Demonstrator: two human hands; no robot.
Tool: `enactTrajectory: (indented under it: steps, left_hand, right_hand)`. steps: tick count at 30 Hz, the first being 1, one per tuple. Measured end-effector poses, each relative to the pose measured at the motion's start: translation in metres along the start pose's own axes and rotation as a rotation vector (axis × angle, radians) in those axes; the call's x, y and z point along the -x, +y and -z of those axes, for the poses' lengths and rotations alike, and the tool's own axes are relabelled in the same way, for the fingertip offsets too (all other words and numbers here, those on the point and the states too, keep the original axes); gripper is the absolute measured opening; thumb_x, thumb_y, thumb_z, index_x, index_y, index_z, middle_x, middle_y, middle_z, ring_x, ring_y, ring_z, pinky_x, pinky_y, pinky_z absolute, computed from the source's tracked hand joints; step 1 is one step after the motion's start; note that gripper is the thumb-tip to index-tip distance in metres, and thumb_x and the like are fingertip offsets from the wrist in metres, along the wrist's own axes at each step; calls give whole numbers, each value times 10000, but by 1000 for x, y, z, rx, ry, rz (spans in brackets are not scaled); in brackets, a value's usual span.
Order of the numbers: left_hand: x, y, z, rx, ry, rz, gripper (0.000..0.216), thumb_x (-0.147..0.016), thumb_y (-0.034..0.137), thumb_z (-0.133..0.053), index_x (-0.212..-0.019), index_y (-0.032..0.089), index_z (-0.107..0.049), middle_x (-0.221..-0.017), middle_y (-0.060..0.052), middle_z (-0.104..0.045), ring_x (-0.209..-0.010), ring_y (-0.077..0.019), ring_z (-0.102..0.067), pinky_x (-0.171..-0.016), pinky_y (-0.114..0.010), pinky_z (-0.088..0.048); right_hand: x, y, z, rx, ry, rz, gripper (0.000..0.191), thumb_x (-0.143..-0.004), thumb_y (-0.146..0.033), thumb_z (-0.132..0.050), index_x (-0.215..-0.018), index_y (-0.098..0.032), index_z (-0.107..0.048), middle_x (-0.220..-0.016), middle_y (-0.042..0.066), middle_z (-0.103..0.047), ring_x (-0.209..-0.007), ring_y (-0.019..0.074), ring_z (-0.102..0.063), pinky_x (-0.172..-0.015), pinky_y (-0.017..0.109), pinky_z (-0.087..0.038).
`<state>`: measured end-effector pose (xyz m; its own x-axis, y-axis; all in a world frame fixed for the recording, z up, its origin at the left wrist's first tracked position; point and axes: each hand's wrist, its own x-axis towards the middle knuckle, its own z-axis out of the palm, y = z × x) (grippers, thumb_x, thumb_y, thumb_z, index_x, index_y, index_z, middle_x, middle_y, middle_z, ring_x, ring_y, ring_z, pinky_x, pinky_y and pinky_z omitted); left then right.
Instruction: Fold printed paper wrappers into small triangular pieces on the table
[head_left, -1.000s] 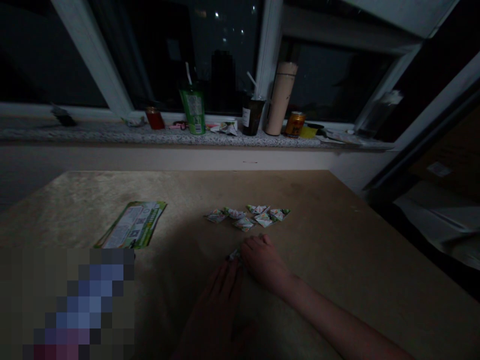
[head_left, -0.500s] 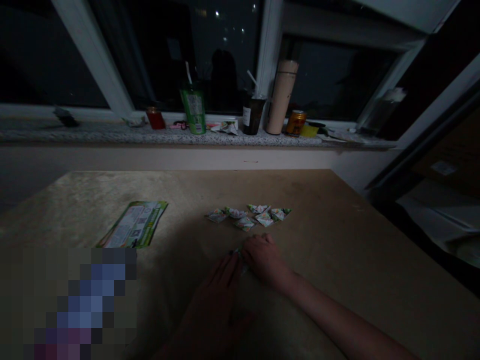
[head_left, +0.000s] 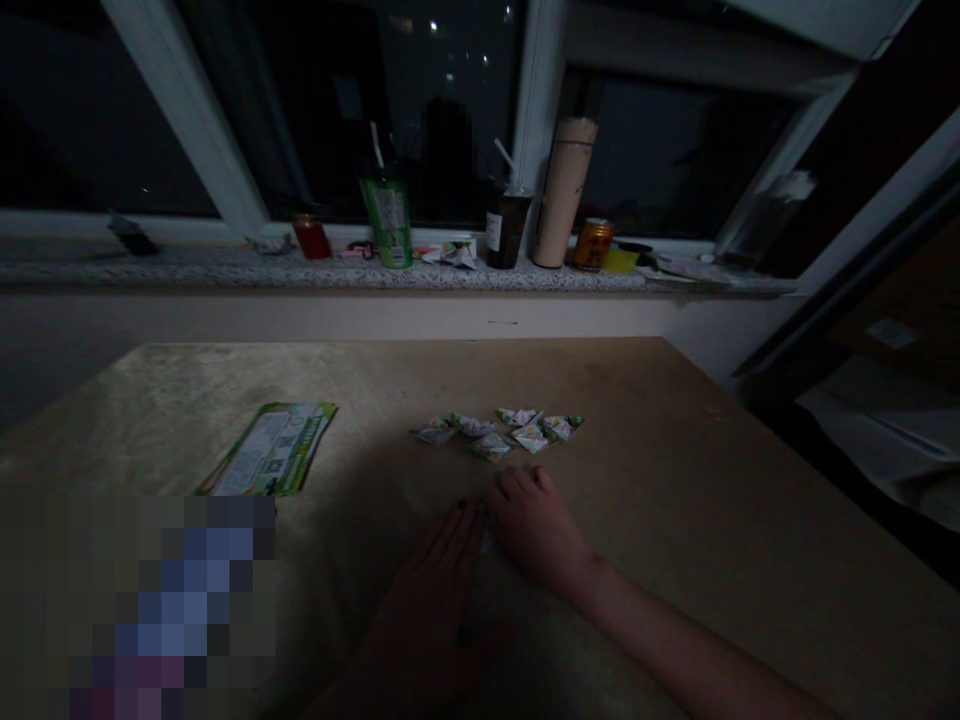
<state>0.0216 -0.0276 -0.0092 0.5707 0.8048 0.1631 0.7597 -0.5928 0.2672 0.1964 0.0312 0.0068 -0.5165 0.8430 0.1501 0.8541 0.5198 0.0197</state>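
In the head view, my left hand (head_left: 431,580) lies palm down on the table, its fingers stretched out flat. My right hand (head_left: 540,525) sits against its fingertips with fingers curled. Between and under the two hands shows a sliver of a pale plastic wrapper (head_left: 488,536); most of it is covered, and its shape cannot be made out. Just beyond the hands lie several small wrappers folded into pointed shapes, among them a front one (head_left: 492,446) and a right one (head_left: 563,428), white with green and orange print.
A green printed pouch (head_left: 271,448) lies flat on the table (head_left: 660,460) to the left. Along the granite windowsill (head_left: 442,283) stand a green cup (head_left: 390,222), a dark cup (head_left: 507,232), a pink flask (head_left: 564,195), an orange can (head_left: 592,245) and a red jar (head_left: 310,237).
My hands have shifted slightly, and less of the wrapper shows between the fingertips than before. The folded wrappers and the pouch stay where they were.
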Motion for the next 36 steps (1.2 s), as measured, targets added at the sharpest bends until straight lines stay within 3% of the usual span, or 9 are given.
enactTrajectory:
  steps: [4, 10, 17, 22, 27, 36]
  left_hand:
    - [0, 0, -1, 9, -4, -6, 855, -779, 474, -586, -1455, 144, -179, -1495, -130, -237, -1345, -304, -262, -1062, -460, -323]
    - [-2, 1, 2, 14, -1, -3, 883, -777, 432, -596, -1468, 176, -109, -1506, -126, -203, -1341, -315, -267, -1045, -474, -336]
    - [-5, 5, 7, -32, -22, 4, 811, -780, 459, -600, -1449, 210, -214, -1507, -100, -214, -1338, -313, -275, -1040, -478, -337]
    - [-6, 5, 9, -64, -12, -7, 813, -774, 530, -585, -1434, 180, -264, -1487, -125, -265, -1332, -324, -284, -1042, -478, -326]
    - [-8, 5, 10, -73, -43, -10, 813, -793, 578, -536, -1446, 203, -230, -1493, -110, -256, -1335, -313, -281, -1055, -475, -300]
    - [-9, 8, 11, -98, -38, 3, 817, -788, 576, -549, -1448, 215, -228, -1496, -109, -247, -1329, -323, -289, -1050, -477, -295]
  right_hand:
    - [3, 9, -1, -232, 49, -91, 118, -904, -255, -492, -856, -172, -561, -873, 45, -594, -867, 189, -516, -792, 332, -308]
    - [2, 31, 5, -627, -31, -93, 82, -780, -181, -647, -715, -175, -598, -735, -35, -566, -746, 120, -530, -710, 240, -316]
    - [-4, 34, 4, -711, -30, -72, 108, -748, -197, -690, -666, -168, -625, -645, -56, -521, -652, 94, -498, -665, 219, -316]
    - [-5, 42, -3, -829, -63, -82, 115, -697, -173, -708, -675, -159, -596, -613, -74, -438, -575, 74, -407, -542, 188, -275]
    - [-10, 50, -7, -923, -148, -99, 150, -656, -158, -705, -649, -154, -555, -571, -87, -377, -532, 64, -351, -473, 182, -228]
    - [-15, 55, -10, -1048, -269, -85, 163, -616, -212, -733, -631, -147, -585, -575, -67, -405, -532, 67, -363, -459, 181, -233]
